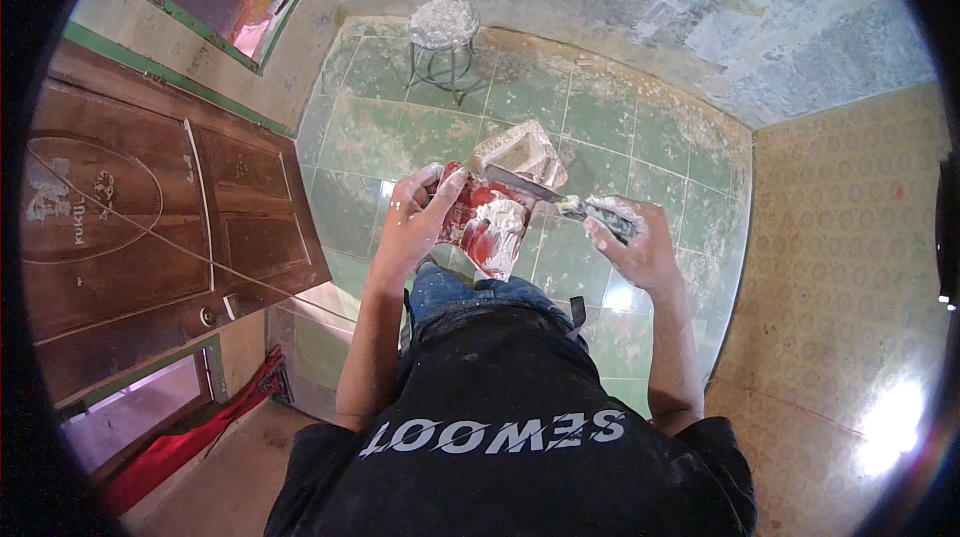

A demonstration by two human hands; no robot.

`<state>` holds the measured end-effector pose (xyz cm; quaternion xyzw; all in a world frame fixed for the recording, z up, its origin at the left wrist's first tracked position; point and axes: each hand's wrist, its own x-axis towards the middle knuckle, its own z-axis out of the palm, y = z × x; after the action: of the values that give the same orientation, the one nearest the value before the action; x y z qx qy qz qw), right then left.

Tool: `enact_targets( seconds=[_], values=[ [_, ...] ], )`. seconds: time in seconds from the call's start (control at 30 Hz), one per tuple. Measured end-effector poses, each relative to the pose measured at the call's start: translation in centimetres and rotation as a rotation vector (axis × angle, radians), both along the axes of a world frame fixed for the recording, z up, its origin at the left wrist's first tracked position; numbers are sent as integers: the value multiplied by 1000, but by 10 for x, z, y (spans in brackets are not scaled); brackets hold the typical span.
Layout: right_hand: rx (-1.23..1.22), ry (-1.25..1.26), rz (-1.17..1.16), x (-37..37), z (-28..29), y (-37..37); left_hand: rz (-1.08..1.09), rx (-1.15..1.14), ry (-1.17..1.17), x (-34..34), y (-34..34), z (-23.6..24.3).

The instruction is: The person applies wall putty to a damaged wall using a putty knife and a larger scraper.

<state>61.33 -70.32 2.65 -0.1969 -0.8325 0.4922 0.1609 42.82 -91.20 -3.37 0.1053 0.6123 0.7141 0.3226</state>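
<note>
My left hand [408,222] is closed on the left edge of a red plastering board [458,207], its thumb on top. A lump of white plaster [503,217] lies on the board, smeared down toward its near end. My right hand [642,239], dusted white, grips the dark handle of a putty knife [528,187]. The blade points left across the board's far edge; whether it touches cannot be told. Just beyond, a pale, plaster-crusted tub [545,155] stands on the floor, partly hidden behind the board and blade.
A round stool [443,25] spattered white stands near the far wall [690,12], which is patchily coated. Green floor tiles [600,122] carry white splashes. A brown wooden door [120,207] is at left, with a red cloth [190,437] below it. A patterned wall [840,267] rises at right.
</note>
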Motion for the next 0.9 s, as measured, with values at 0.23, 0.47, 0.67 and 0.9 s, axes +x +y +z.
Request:
enact_targets(
  seconds=[0.23,0.47,0.67,0.9],
  values=[
    [90,-200,229,-2,13,8,18,-7,-10,-1,-1,13],
    [223,-53,200,2,5,9,44,-10,-11,0,-2,6],
    [14,-141,53,10,-13,7,86,-34,39,3,-4,7],
    [-186,-136,-91,13,-14,13,15,13,-10,0,-6,9]
  ],
)
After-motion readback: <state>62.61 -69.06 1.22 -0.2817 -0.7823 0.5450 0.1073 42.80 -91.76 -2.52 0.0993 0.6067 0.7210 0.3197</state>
